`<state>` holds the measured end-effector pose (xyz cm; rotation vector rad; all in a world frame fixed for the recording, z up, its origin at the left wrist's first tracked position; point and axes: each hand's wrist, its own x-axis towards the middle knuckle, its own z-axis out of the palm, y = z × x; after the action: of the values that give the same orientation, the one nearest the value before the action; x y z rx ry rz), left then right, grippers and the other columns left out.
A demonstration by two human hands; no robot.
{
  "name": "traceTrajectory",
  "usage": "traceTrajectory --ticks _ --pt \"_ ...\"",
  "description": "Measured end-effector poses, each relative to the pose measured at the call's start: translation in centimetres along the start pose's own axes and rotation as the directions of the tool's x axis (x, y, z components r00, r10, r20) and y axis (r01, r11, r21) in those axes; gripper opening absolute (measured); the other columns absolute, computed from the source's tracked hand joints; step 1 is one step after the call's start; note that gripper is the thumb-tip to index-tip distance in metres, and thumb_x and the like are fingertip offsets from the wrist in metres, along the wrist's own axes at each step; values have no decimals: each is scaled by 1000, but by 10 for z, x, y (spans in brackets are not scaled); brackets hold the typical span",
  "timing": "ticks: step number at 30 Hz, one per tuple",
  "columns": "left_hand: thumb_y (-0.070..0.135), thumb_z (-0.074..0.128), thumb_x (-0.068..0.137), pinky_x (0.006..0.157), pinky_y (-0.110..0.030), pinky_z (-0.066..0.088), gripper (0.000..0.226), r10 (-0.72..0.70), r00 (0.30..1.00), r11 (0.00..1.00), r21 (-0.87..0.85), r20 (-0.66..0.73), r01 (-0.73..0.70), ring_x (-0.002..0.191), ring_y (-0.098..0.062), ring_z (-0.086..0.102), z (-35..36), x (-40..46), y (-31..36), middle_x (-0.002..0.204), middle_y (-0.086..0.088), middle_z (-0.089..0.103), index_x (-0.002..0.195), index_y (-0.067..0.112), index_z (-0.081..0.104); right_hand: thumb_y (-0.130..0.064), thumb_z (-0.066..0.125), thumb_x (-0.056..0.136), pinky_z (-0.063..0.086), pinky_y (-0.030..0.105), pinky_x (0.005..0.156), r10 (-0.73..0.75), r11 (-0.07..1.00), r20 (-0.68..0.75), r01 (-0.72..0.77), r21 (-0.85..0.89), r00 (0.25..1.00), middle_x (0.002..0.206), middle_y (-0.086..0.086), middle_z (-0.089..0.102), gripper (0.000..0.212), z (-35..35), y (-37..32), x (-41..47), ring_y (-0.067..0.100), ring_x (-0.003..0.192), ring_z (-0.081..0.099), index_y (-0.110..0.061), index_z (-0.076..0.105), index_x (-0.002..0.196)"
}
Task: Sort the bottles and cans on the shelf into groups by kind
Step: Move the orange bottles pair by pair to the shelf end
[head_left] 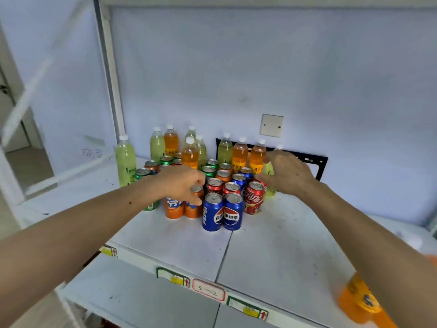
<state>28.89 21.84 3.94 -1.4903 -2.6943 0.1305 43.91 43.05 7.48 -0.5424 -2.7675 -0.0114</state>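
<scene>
Mixed drinks stand bunched at the back of a white shelf. Two blue Pepsi cans are in front, with a red Coca-Cola can to their right and orange cans to their left. Green cans and more red, blue and orange cans fill the middle. Pale green bottles and orange bottles stand behind. My left hand curls its thumb and fingers round the top of an orange can. My right hand is spread open around a pale green bottle, which it partly hides.
A black bracket and a white wall plate sit on the back wall behind the bottles. A white upright post bounds the shelf on the left. A blurred orange bottle shows at the lower right, below the shelf's labelled front edge.
</scene>
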Motion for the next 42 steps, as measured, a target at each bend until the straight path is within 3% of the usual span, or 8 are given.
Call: traceTrajectory --ticks 3,6,12,23,27,31,37,42 --pt "52 71 79 67 -30 45 56 -25 999 998 -50 -26 23 104 -17 58 5 16 -39 122 5 61 125 26 53 -44 65 85 48 34 71 34 999 -3 -34 17 999 118 5 59 41 17 -14 32 26 105 57 -18 57 115" --pt "49 73 79 80 -34 50 61 -46 998 992 -116 -46 40 112 -18 57 13 37 -69 128 2 59 130 23 51 -43 65 84 44 32 70 52 998 5 -52 39 999 118 8 60 43 34 -20 62 27 103 58 -15 59 116" --pt "47 74 78 82 -36 50 67 -135 989 980 -156 -58 125 112 -21 57 32 90 -117 127 -1 60 134 21 46 -37 63 85 37 31 73 86 995 48 -89 51 995 125 12 54 55 67 -14 132 29 112 54 -11 48 130" --pt "56 83 61 89 -38 51 101 -250 968 903 -363 -7 231 110 -22 58 69 171 -166 128 -5 58 138 14 33 -42 81 69 43 49 101 207 942 116 -230 244 972 143 16 38 103 127 2 242 33 129 42 -5 24 146" --pt "53 87 55 92 -38 51 103 -219 975 861 -462 40 212 110 -20 59 81 190 -176 127 -1 60 137 17 36 -43 80 72 39 35 86 261 934 140 -286 214 955 138 15 44 93 144 6 257 32 127 44 -4 30 141" --pt "42 91 56 93 -30 47 95 -157 987 818 -554 41 153 113 -17 58 85 198 -181 128 1 60 135 19 43 -49 75 76 46 39 83 303 930 171 -331 162 937 128 16 55 83 156 10 267 33 116 55 -3 34 133" --pt "38 94 49 87 -24 43 94 -193 981 680 -720 9 140 107 -8 55 96 202 -181 120 13 57 130 29 48 -52 72 79 51 43 82 430 871 176 -458 176 885 123 15 60 102 179 4 277 34 111 60 -4 13 147" --pt "33 93 55 75 -10 39 77 -175 982 681 -729 -65 73 99 -3 56 98 203 -178 107 19 57 119 30 51 -50 75 76 50 41 77 435 861 141 -456 226 889 116 12 61 73 185 8 283 32 105 60 -7 44 125"
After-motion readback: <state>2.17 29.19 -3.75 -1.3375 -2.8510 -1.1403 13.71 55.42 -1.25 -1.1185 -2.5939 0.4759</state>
